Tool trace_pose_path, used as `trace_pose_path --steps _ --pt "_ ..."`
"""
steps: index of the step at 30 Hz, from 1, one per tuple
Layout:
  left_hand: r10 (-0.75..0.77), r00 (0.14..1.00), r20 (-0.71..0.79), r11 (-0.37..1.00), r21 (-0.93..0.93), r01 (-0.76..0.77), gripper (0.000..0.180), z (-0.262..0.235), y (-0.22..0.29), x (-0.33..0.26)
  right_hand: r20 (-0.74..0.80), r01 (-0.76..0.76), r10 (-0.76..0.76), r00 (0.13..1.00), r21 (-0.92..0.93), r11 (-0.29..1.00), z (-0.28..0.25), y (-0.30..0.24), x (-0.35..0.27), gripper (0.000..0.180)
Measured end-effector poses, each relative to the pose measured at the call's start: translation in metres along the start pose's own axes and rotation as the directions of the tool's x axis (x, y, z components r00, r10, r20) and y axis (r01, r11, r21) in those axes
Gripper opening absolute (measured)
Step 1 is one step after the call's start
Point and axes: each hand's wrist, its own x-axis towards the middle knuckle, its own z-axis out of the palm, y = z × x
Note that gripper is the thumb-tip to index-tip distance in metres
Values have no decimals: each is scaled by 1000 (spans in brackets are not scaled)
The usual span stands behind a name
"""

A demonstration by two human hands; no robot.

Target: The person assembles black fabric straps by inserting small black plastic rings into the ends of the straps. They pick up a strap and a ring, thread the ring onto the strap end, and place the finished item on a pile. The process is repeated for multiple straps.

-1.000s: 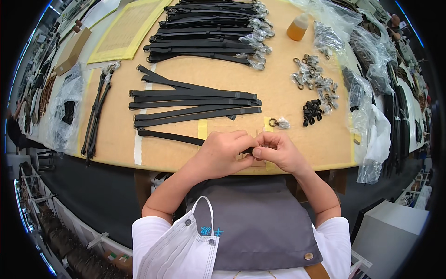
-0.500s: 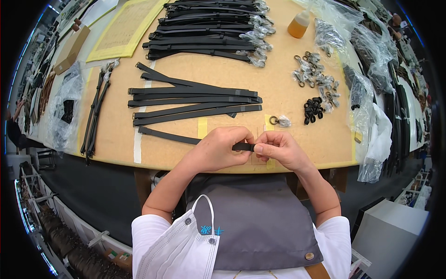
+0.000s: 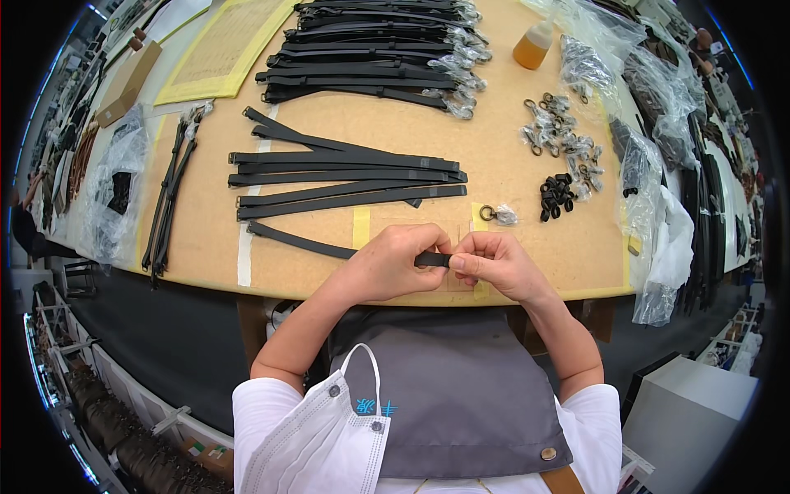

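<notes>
1. The table [image 3: 527, 214] fills my view from 9 to 3 o'clock, a tan top. I would keep the work low over its near edge at 6 o'clock, so that anything slipping lands on it.
2. A stack of finished black straps [image 3: 370, 41] with wrapped clasps lies at 12 o'clock, well apart from the hands.
3. A fan of loose black straps [image 3: 346, 177] lies just past the hands toward 11 o'clock. I judge they should stay flat and untangled, since the strap in hand runs just below them.
4. The black strap [image 3: 300, 240] being worked trails off toward 9 o'clock across the table, and its near end sits between both hands.
5. My left hand [image 3: 395, 263] is clenched around that end, with the fingers curled over it.
6. My right hand [image 3: 494, 265] pinches the tip, thumb and fingers closed on it. I would hold the end square and pull evenly, I think.
7. A heap of metal clasps [image 3: 555, 132] sits at 1 o'clock, black loops [image 3: 558, 193] beneath it.
8. A single wrapped ring [image 3: 496, 214] waits just beyond the right hand.
</notes>
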Motion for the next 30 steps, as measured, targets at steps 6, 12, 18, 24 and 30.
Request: trace_pose_path --steps 6,12,18,24,30 --pt "-4 1000 11 1000 13 4 24 -1 -1 0 -29 15 -16 999 -40 999 3 1 0 27" --pt "32 999 -31 999 -22 -32 35 1 1 -1 -86 22 -29 996 -79 997 11 4 1 18" --pt "48 998 43 988 -151 -41 41 1 3 -4 -138 118 -139 981 -152 981 29 13 1 9" --pt "35 996 77 931 -364 -4 34 -2 -14 -9 -75 185 -190 979 -74 980 34 13 -1 10" --pt "-44 985 167 959 -269 88 20 -12 -9 -12 42 43 -36 998 -170 984 22 -8 -11 25"
